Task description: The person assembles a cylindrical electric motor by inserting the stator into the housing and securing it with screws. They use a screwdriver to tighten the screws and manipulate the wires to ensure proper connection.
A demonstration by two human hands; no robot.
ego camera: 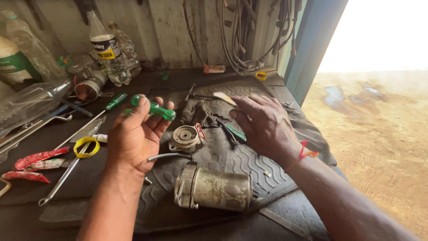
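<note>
My left hand (136, 134) is raised palm up, fingers curled around a green-handled screwdriver (155, 108), gripping its handle. My right hand (263, 125) hovers palm down with fingers spread loosely, holding nothing; I see pliers with green grips (232, 132) lying just beneath its fingertips on the rubber mat (249, 165). Between both hands sits a round metal end cap (185, 137). Nearer me than either hand lies the dull metal motor body (216, 188). Off beyond my left hand lie a yellow ring (86, 147) and a long wrench (60, 180).
</note>
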